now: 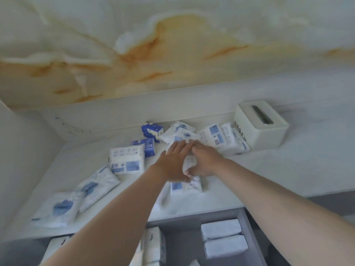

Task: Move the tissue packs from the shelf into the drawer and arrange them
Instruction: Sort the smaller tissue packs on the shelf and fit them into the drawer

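Hands meet mid-shelf point(259, 166): left hand point(175, 160) lies flat and released on a tissue pack point(189, 182), right hand point(204, 160) pinches it. More packs point(126, 160) lie scattered around; drawer point(184, 242) below holds several.

White shelf point(269, 169), scattered tissue packs point(126, 160), tissue box point(263, 129)

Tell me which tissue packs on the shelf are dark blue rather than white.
Two at the back: the dark blue pack by the rear wall, and the second blue pack just in front, partly behind a white pack. All others are white.
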The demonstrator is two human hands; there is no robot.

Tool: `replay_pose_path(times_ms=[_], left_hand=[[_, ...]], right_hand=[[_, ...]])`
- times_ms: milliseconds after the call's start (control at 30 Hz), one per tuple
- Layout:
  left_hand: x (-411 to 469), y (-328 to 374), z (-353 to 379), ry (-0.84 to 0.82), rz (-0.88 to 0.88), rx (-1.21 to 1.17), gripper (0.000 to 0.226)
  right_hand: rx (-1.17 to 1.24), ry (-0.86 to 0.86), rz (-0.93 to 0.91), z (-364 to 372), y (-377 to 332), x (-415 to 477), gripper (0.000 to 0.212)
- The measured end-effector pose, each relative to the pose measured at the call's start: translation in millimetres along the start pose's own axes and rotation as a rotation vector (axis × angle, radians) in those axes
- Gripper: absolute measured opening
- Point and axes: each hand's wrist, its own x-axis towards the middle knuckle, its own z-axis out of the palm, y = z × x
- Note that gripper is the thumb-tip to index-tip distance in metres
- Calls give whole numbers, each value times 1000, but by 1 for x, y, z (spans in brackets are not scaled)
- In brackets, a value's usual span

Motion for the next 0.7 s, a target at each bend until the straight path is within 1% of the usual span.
replay_pose_path(times_ms=[67, 100, 167, 200, 233, 267, 300, 333, 400, 433, 467, 500, 533, 567, 633, 700], left_hand=[[-4, -18, 0, 11, -38, 33, 129], [-7, -26, 0, 28, -63, 40, 127], [-15, -38, 1, 45, -120, 40, 119], [-19, -42, 2, 39, -153, 52, 113], [-21, -45, 2, 27, -187, 76, 107], [-23, -48, 2, 11, -222, 105, 101], [-23, -50, 1, -5, -255, 134, 97], [-23, -52, 1, -22, -287, 171, 94], [-20, -49, -2, -36, -340, 253, 89], [-17, -45, -3, -8, -357, 278, 85], [-14, -38, -5, 52, -356, 280, 82], [-9, -30, -6, 129, -332, 259, 78], [-4, -21, -6, 194, -295, 222, 76], [3, -11, -5, 220, -267, 184, 76], [19, 6, -2, 171, -296, 159, 82], [31, 14, 3, 123, -394, 157, 93]], right_hand=[[189, -4, -61, 8, -8, 8, 110], [266, 1, -90, 10, -13, 12, 104], [339, 28, -120, 7, -21, 17, 83], [329, 76, -110, 2, -23, 18, 72], [288, 158, -77, -4, -21, 19, 63], [203, 249, -26, -11, -16, 17, 59], [64, 300, 36, -16, -6, 15, 61], [-99, 277, 102, -19, 8, 12, 66], [-350, 68, 230, -20, 35, 2, 85], [-414, -26, 272, -19, 45, -3, 94], [-435, -68, 289, -18, 52, -6, 98], [-434, -66, 285, -18, 55, -8, 96], [-427, -38, 272, -17, 57, -8, 91], [-419, 0, 262, -17, 57, -7, 84], [-428, 84, 262, -15, 57, -4, 75], [-460, 164, 241, -14, 58, 0, 66]])
